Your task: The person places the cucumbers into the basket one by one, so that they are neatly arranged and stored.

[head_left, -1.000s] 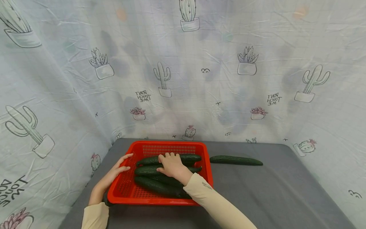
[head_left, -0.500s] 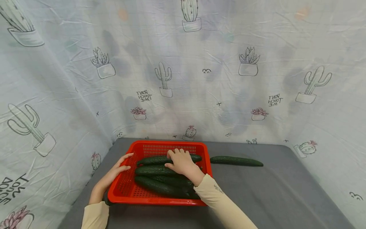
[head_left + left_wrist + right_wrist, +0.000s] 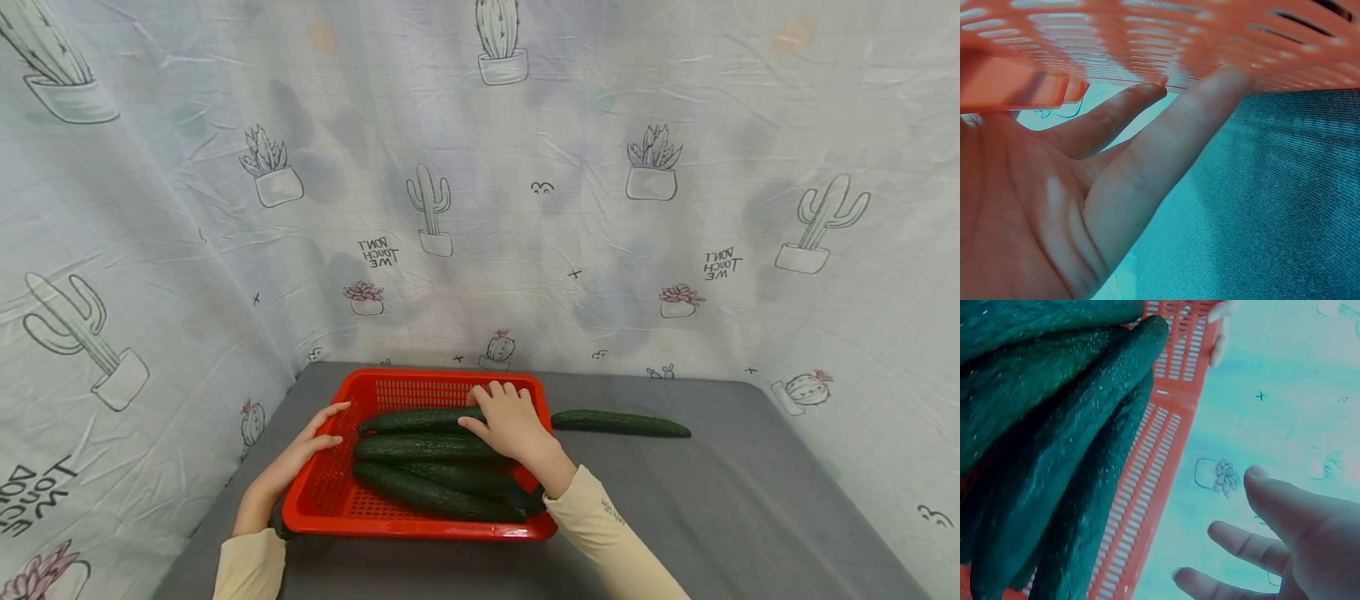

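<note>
A red plastic basket (image 3: 420, 528) with slotted walls stands on the grey table, several dark green cucumbers (image 3: 423, 447) lying lengthwise in it. My left hand (image 3: 288, 458) holds the basket's left side; in the head view its fingers reach over the rim. The left wrist view shows straight fingers (image 3: 1147, 156) of that hand against the slotted outer wall. My right hand (image 3: 513, 425) hovers over the basket's right part, fingers spread and holding nothing. It covers the right ends of the upper cucumbers. In the right wrist view its fingers (image 3: 1254, 550) are apart from the cucumbers (image 3: 1054, 462).
One more cucumber (image 3: 621, 422) lies on the table (image 3: 645, 492) just right of the basket. A pale curtain (image 3: 525, 233) with cactus drawings hangs behind the table and on both sides.
My right hand has moved rightward over the cucumbers, from the middle of the basket toward its right side. The left hand and basket have stayed in place.
</note>
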`<act>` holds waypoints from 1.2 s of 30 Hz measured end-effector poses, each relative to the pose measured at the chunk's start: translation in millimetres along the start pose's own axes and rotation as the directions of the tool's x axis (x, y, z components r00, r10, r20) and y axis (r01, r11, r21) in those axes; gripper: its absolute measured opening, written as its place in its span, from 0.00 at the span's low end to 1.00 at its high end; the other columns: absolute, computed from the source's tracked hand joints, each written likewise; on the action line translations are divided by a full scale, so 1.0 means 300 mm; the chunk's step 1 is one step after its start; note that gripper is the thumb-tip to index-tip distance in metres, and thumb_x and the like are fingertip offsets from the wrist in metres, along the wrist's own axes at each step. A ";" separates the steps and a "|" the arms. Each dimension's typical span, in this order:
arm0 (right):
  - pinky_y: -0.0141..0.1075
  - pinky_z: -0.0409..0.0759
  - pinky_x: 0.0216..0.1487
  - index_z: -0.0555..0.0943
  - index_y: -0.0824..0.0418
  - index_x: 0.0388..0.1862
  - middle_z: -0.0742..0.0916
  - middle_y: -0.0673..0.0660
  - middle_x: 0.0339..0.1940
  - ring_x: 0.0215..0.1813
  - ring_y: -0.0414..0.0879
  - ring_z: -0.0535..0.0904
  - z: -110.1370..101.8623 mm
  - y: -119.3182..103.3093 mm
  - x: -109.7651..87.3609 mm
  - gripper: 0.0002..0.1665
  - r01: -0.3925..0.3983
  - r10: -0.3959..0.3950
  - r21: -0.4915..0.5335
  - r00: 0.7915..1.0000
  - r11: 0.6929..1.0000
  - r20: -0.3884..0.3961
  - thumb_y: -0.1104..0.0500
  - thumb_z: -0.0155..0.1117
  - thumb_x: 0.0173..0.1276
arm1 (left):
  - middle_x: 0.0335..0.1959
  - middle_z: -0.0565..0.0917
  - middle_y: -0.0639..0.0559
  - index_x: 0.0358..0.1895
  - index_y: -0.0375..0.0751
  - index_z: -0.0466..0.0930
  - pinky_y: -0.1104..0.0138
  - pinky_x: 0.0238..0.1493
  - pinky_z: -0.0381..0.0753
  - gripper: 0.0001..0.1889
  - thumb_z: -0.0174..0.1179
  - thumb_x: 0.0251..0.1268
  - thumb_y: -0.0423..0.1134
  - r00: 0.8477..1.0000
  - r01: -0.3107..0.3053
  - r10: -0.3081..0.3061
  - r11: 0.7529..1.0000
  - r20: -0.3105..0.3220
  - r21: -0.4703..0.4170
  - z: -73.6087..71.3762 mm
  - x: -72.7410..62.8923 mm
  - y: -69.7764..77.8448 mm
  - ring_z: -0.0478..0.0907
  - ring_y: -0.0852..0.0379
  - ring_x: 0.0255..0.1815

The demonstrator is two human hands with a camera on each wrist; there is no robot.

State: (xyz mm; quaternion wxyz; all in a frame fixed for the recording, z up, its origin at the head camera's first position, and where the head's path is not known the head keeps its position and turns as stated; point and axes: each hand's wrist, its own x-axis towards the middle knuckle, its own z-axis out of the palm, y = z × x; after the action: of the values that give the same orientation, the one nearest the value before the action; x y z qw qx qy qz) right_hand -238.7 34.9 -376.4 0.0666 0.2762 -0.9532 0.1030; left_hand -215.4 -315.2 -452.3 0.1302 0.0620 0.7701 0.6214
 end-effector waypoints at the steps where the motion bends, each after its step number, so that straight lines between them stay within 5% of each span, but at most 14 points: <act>1: 0.41 0.62 0.41 0.73 0.52 0.48 0.75 0.54 0.42 0.43 0.50 0.68 -0.004 0.007 -0.007 0.23 0.001 -0.001 -0.003 1.000 1.000 -0.010 0.38 0.53 0.65 | 0.72 0.49 0.43 0.72 0.57 0.45 0.58 0.50 0.76 0.29 0.43 0.72 0.42 1.000 0.002 -0.002 1.000 -0.001 -0.003 0.001 -0.001 0.001 0.66 0.42 0.61; 17: 0.41 0.62 0.38 0.74 0.52 0.49 0.73 0.55 0.41 0.40 0.49 0.65 -0.046 0.128 -0.074 0.22 -0.025 0.025 0.001 0.985 1.000 -0.171 0.40 0.57 0.64 | 0.72 0.46 0.44 0.72 0.56 0.46 0.61 0.51 0.73 0.29 0.43 0.72 0.43 1.000 -0.014 0.015 0.999 -0.015 0.049 0.004 -0.003 -0.002 0.60 0.40 0.64; 36: 0.47 0.64 0.41 0.75 0.55 0.49 0.74 0.58 0.42 0.44 0.55 0.68 -0.013 0.310 -0.158 0.20 -0.167 0.181 0.094 0.969 0.981 -0.168 0.45 0.58 0.65 | 0.72 0.46 0.46 0.72 0.56 0.46 0.61 0.53 0.71 0.29 0.44 0.71 0.43 0.999 -0.014 0.016 0.997 -0.028 0.077 0.004 -0.004 0.005 0.58 0.42 0.65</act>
State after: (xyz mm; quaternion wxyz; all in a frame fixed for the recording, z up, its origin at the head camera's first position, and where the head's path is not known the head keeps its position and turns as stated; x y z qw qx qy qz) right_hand -248.8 136.9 -396.1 0.1301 0.1837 -0.9594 0.1701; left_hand -214.1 -314.1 -451.0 0.1121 0.0640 0.7945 0.5933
